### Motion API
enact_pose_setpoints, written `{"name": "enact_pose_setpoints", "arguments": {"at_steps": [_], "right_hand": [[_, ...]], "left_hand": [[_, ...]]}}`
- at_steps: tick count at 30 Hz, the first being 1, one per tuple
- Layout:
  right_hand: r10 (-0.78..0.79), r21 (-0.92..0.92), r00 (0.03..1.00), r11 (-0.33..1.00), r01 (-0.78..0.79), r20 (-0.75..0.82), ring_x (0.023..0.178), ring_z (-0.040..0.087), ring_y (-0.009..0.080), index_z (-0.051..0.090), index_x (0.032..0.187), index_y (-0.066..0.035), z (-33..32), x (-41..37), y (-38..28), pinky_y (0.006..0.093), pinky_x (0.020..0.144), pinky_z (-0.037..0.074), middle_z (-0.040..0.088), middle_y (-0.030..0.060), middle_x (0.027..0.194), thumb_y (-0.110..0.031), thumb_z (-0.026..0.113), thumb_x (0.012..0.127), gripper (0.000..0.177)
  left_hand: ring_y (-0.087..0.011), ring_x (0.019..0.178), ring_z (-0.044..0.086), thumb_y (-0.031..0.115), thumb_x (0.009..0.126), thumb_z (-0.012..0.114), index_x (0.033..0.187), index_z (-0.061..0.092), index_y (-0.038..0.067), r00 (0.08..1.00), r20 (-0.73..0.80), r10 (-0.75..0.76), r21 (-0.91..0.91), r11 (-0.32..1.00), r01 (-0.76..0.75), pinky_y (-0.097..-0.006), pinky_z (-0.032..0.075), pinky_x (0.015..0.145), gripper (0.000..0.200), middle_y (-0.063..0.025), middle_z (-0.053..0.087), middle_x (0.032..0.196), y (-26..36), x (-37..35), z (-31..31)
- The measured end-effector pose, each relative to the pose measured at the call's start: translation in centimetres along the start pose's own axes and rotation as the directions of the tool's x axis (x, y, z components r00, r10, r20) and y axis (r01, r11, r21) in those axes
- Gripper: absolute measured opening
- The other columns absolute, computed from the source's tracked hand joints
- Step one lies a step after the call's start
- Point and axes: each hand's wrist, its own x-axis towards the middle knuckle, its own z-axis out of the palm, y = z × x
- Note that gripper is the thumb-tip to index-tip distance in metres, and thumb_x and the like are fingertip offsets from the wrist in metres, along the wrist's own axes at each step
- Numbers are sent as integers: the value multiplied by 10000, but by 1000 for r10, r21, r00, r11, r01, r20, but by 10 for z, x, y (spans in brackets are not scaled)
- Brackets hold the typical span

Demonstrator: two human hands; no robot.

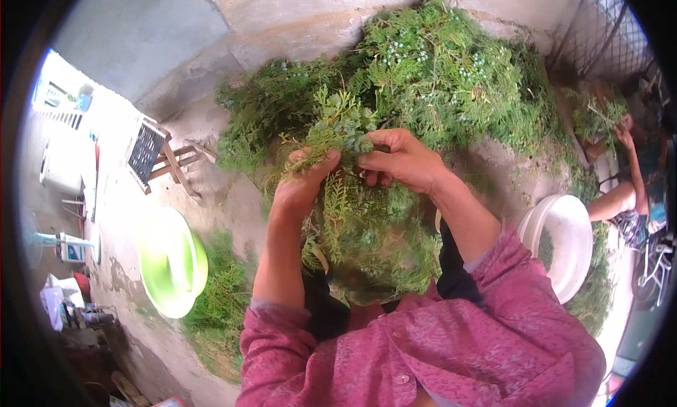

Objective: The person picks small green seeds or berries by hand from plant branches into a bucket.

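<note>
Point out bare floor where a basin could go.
Bare concrete lies between the wooden stool, the green basin and the greenery pile. Crowded: the heaped sprigs nearest the camera, and around the white basin.

I am pinching a matt, scaly green sprig (342, 125) in my fingers (317, 164). My pink cloth sleeve (493, 287) is looking soft and patterned. The green bowl (169, 262) and white basin (568, 241) are shining like smooth plastic; the concrete floor (233, 202) is looking rough.

Behind the sprig (342, 125) lies a heap of branches (451, 76), a bowl (169, 262) on the ground left, a bucket (568, 227) right
</note>
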Motion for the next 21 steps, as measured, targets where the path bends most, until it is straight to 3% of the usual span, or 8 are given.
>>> {"name": "enact_pose_setpoints", "arguments": {"at_steps": [7,9,13,15,16,18,21], "right_hand": [[31,9,999,999,-31,-18,586,598,108,619,889,-45,-6,-5,15,211,470,442,612,30,743,-132,566,778,151],[124,232,990,967,-105,-65,574,599,124,609,859,-23,-5,-2,22,222,440,437,614,47,744,-124,556,779,140],[167,331,986,932,-151,-20,519,568,127,577,817,-13,-1,-7,21,224,413,423,600,67,718,-116,548,781,112],[246,453,968,859,-240,47,460,517,121,551,810,-22,1,-9,21,212,382,386,575,101,695,-79,539,789,62],[246,455,968,857,-241,49,460,517,121,551,810,-22,1,-8,22,212,382,386,575,101,695,-79,539,789,62],[311,575,930,732,-365,194,435,477,113,526,850,-20,-2,-8,25,214,387,392,575,121,703,-92,530,794,92],[341,607,920,695,-386,194,457,503,121,511,889,-23,2,-10,27,215,391,400,585,138,705,-113,523,801,126]], "left_hand": [[-108,584,474,281,815,568,829,555,65,998,38,50,-44,998,-48,-244,359,520,216,-21,528,636,-12,3,8],[-112,765,509,215,805,606,952,607,35,999,31,-27,39,999,26,-279,404,713,233,-15,598,863,-13,5,5],[-113,733,515,175,791,620,959,597,25,1000,5,9,-127,992,-9,-269,420,677,226,-27,599,854,-2,0,16],[-120,701,526,145,782,628,960,582,21,987,-98,-128,-214,971,104,-267,440,625,222,-39,592,839,12,-7,22],[-120,701,526,145,782,628,960,582,21,987,-100,-130,-211,972,106,-267,440,625,222,-39,592,839,14,-7,23],[-129,682,537,138,776,634,958,570,21,977,-134,-164,-249,960,127,-270,452,587,227,-47,586,829,15,-9,24],[-129,691,542,135,776,634,936,568,21,959,-179,-219,-241,955,173,-274,457,602,207,-46,585,835,10,-8,23]]}}
